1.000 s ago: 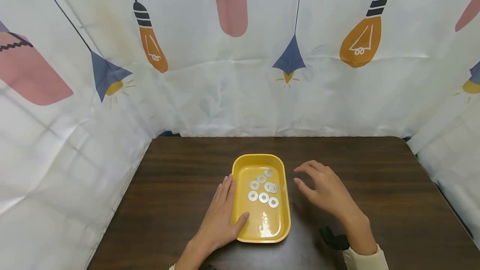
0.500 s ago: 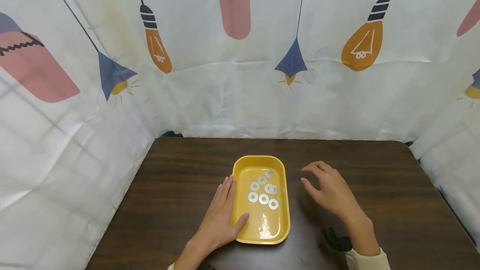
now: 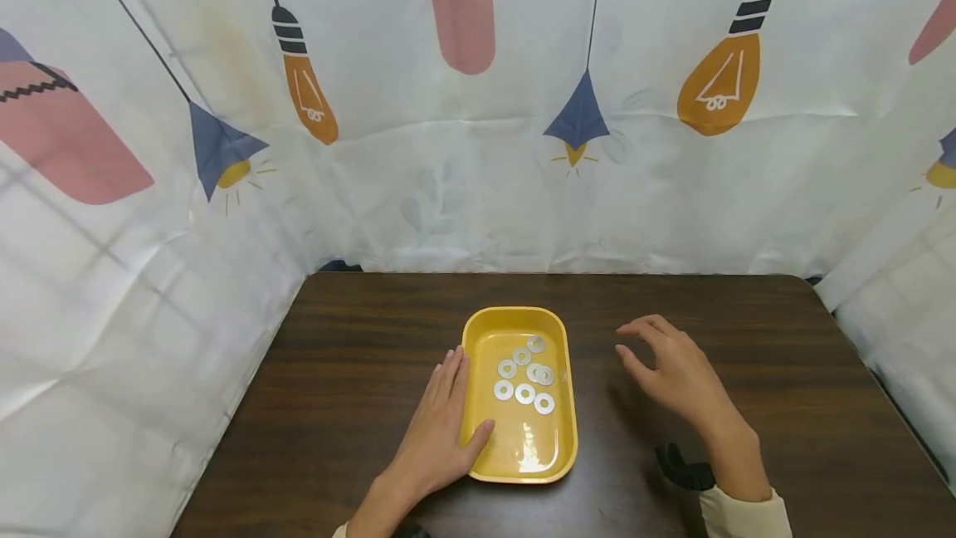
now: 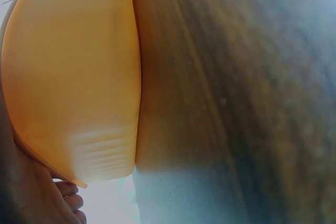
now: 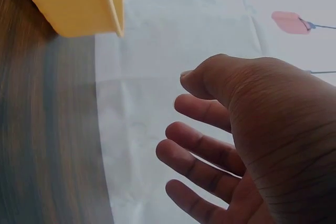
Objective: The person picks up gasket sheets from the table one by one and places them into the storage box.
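Observation:
A yellow rectangular tray (image 3: 508,459) lies on the table with several flat metal washers (image 3: 525,393) in it, two of them overlapping. Along the tray's left side rests my left hand (image 3: 436,438), its fingers straight and together, the thumb reaching over the rim. The left wrist view shows the tray's outer wall (image 4: 73,66) with part of that hand (image 4: 34,192) at lower left. To the right of the tray, my right hand (image 3: 683,376) hovers apart from it, fingers loosely bent and holding nothing. In the right wrist view its fingers (image 5: 191,142) are spread, with the thumb above them.
The dark wood-grain table (image 3: 373,339) extends on both sides of the tray. Behind it and along the sides hangs a white curtain (image 3: 478,189) printed with lamps and bulbs. A black band (image 3: 683,471) sits at the right wrist.
My right hand has drifted to the right, farther from the tray. The left hand, tray and washers have stayed in place; the head view has shifted slightly.

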Available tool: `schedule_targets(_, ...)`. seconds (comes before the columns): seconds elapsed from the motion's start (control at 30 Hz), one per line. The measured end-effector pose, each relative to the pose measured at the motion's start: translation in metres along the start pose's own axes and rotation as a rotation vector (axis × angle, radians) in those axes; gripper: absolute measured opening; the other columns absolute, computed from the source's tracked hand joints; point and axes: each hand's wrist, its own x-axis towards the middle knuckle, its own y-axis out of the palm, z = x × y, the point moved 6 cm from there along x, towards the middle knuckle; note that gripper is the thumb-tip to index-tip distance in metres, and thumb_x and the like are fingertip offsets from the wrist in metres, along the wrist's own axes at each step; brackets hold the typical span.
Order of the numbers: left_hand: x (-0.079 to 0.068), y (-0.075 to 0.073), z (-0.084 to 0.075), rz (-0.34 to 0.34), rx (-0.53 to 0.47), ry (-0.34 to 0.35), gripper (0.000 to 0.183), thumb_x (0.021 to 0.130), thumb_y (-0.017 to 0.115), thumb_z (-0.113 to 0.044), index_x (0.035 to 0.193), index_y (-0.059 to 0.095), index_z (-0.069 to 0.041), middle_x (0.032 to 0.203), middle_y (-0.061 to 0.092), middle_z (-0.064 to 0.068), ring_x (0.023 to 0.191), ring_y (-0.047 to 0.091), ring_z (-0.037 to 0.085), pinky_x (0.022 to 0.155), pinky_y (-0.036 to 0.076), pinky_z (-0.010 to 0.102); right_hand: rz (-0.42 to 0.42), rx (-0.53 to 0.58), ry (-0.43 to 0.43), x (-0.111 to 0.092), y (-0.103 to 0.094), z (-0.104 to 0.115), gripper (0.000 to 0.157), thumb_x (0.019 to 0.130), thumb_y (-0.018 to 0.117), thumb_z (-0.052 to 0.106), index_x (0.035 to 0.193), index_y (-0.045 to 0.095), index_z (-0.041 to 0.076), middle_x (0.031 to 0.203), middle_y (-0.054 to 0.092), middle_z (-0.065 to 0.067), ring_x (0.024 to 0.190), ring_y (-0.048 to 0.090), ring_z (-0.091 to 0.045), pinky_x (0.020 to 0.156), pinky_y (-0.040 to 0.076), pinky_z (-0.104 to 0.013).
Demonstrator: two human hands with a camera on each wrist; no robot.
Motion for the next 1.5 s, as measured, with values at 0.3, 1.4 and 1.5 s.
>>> schedule_targets(0.3,0.000,-0.001,0.000,-0.008,-0.005,0.007,0.095,0.098,0.066,-0.045,0.167,0.021,0.002,0.178,0.020,0.018,0.167,0.018,0.031,0.133,-0.009,0.019,0.024,0.010,-0.016,0.001,0.007,0.001,0.024,0.096,0.076,0.014,0.119,0.074,0.009,0.122,0.072,-0.012,0.106,0.072,-0.035,0.090,0.057,-0.062)
schedule_targets(1.4,0.000,0.000,0.001,-0.026,0.005,0.019,0.093,0.098,0.067,-0.043,0.167,0.023,0.002,0.177,0.023,0.017,0.165,0.025,0.035,0.134,-0.008,0.021,0.084,0.029,-0.001,0.002,0.017,0.006,0.025,0.096,0.077,0.016,0.120,0.074,0.009,0.124,0.071,-0.010,0.111,0.072,-0.035,0.094,0.057,-0.063)
schedule_targets(1.5,0.001,-0.001,0.000,-0.034,0.015,0.025,0.093,0.098,0.066,-0.043,0.167,0.024,0.002,0.177,0.024,0.017,0.164,0.025,0.035,0.135,-0.007,0.022,0.077,0.026,0.006,0.002,0.015,0.005,0.025,0.096,0.077,0.015,0.120,0.074,0.010,0.124,0.071,-0.010,0.111,0.071,-0.034,0.093,0.057,-0.063)
